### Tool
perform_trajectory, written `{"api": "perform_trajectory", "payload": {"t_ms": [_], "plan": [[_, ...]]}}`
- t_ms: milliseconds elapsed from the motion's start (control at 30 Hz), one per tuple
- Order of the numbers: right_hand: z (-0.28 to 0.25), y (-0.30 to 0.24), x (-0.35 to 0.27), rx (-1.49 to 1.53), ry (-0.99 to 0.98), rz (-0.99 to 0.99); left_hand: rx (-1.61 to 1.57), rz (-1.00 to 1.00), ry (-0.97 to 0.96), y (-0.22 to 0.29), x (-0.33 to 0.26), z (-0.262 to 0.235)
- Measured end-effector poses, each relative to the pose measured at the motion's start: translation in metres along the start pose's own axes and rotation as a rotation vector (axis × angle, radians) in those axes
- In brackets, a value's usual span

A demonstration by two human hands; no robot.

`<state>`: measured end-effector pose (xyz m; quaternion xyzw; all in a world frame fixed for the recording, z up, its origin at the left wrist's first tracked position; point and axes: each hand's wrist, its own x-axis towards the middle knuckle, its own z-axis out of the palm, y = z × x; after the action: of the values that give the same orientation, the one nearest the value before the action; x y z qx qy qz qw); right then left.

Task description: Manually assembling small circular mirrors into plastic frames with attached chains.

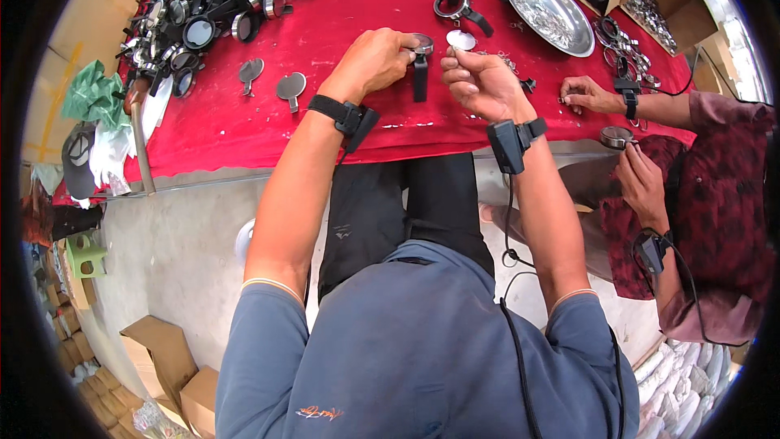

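My left hand (378,61) is closed around the rim of a round metal-edged piece with a black tab (420,81); the tab points toward me over the red cloth. Close by on the right, my right hand (487,85) has its thumb and forefinger pinched together, and what sits in them is too small to make out. Just beyond those fingertips is a white disc (461,40). Two flat grey discs with short stems, one nearer (290,88) and one farther (251,71), lie left of my left hand.
A heap of black and silver round pieces (199,31) covers the far left. Beyond my right hand are a ringed piece (452,3) and a metal bowl of small shiny parts (549,12). At right, a co-worker's hand (642,175) holds a round piece. A hammer handle (142,146) crosses the left edge.
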<state>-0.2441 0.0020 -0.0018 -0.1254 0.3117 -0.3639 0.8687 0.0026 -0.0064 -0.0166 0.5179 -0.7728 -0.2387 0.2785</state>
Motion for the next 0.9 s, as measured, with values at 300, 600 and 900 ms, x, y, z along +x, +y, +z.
{"api": "perform_trajectory", "payload": {"t_ms": [300,600,900], "plan": [[0.008,0.032,0.012,-1.822,0.174,-1.545,0.032,0.008,-0.183,0.002,0.005,-0.009],[-0.001,0.032,0.027,-2.008,0.150,-1.600,0.020,0.011,-0.183,0.001,0.007,-0.011],[-0.004,0.037,0.031,-2.064,0.227,-1.667,0.059,0.052,-0.073,-0.004,0.007,-0.002]]}}
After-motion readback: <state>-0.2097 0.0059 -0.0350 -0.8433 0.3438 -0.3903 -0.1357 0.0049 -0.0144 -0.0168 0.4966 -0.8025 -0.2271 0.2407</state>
